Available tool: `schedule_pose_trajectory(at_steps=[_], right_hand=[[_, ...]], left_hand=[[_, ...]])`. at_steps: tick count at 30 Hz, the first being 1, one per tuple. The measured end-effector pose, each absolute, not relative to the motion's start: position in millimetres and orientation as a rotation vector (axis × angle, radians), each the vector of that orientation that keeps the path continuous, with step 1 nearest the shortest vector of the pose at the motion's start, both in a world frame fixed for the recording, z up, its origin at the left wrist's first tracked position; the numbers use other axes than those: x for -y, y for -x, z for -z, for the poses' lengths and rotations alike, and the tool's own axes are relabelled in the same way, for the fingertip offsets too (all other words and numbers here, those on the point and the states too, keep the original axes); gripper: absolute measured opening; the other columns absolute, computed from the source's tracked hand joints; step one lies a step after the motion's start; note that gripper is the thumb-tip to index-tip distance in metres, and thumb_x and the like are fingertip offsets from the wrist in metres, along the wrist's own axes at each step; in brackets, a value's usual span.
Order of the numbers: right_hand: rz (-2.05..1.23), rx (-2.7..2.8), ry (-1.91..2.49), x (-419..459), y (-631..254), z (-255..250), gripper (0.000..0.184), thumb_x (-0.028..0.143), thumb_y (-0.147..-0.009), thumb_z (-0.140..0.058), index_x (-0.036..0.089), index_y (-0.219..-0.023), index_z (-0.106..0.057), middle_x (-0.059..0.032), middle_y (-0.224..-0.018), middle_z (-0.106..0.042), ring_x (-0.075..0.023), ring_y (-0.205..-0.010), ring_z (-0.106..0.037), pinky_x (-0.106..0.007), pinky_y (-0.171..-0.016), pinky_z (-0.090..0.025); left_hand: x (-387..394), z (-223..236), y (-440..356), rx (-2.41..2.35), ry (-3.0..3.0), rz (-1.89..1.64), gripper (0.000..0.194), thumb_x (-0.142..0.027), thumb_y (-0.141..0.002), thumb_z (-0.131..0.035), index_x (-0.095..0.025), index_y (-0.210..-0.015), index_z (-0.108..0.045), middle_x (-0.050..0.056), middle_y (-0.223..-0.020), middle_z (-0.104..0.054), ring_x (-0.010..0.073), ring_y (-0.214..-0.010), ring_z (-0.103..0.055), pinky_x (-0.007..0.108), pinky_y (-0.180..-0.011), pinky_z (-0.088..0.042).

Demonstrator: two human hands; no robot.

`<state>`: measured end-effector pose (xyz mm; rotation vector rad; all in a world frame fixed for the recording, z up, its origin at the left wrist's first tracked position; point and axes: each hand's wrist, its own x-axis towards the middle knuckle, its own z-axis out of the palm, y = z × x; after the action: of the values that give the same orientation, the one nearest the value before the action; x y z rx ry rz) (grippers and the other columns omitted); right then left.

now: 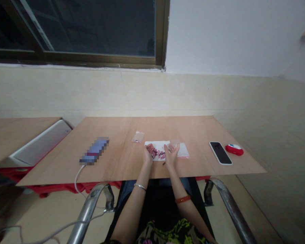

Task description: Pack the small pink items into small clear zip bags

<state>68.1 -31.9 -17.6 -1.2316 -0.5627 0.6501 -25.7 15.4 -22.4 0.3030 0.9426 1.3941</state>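
Note:
My left hand (147, 155) rests at the left end of a white sheet of paper (159, 145), its fingers at a heap of small pink-red pieces (155, 153). Whether it grips any of them is too small to tell. My right hand (171, 154) stands just right of the heap, fingers raised beside a small clear plastic bag (174, 145). That bag overlaps a larger clear bag with a red-edged seal (183, 150). Another small clear bag (138, 137) lies beyond the paper on the left.
The light wooden table (167, 128) holds a black smartphone (220, 153) and a red-and-white object (234, 149) on the right. A pixelated, blurred item (94, 151) with a white cable (76, 179) lies on the left. Metal chair arms (87, 211) flank me.

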Motion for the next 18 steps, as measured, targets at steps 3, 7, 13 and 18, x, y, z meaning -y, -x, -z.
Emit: schedule_pose_trajectory(at_steps=[3, 7, 13, 18], right_hand=[[-0.563, 0.603, 1.297, 35, -62, 26, 0.09, 0.045, -0.073, -0.059, 0.014, -0.14, -0.007, -0.0162, -0.119, -0.051, -0.0188, -0.102, -0.055, -0.037, -0.089, -0.044], [-0.516, 0.629, 1.333, 39, -57, 26, 0.089, 0.047, -0.077, -0.054, 0.014, -0.14, -0.002, -0.0182, -0.124, -0.047, -0.0193, -0.106, -0.053, -0.039, -0.093, -0.042], [-0.453, 0.58, 1.348, 42, -61, 22, 0.084, 0.052, -0.079, -0.048, 0.013, -0.14, -0.005, -0.0182, -0.123, -0.047, -0.019, -0.104, -0.054, -0.039, -0.091, -0.043], [-0.434, 0.549, 1.331, 41, -72, 14, 0.069, 0.051, -0.082, -0.043, 0.015, -0.137, -0.022, -0.0159, -0.124, -0.046, -0.0189, -0.104, -0.052, -0.037, -0.088, -0.045]], left_hand=[[-15, 28, 23, -1.02, -0.45, -1.437, 0.025, -0.024, -0.084, -0.037, -0.016, -0.074, -0.058, 0.001, -0.073, -0.063, 0.008, -0.067, -0.059, 0.019, -0.072, -0.045], [-16, 29, 22, -1.082, -0.634, -1.422, 0.027, -0.03, -0.083, -0.038, -0.015, -0.075, -0.059, 0.003, -0.074, -0.064, 0.0114, -0.077, -0.06, 0.022, -0.075, -0.044], [-14, 15, 27, -1.123, -0.896, -1.336, 0.017, -0.027, -0.075, -0.049, -0.015, -0.073, -0.061, 0.003, -0.078, -0.065, 0.0146, -0.082, -0.059, 0.023, -0.074, -0.044], [-4, 2, 40, -1.135, -1.38, -1.013, 0.01, -0.022, -0.06, -0.066, -0.013, -0.061, -0.061, 0.003, -0.063, -0.063, 0.0142, -0.063, -0.056, 0.023, -0.06, -0.041]])
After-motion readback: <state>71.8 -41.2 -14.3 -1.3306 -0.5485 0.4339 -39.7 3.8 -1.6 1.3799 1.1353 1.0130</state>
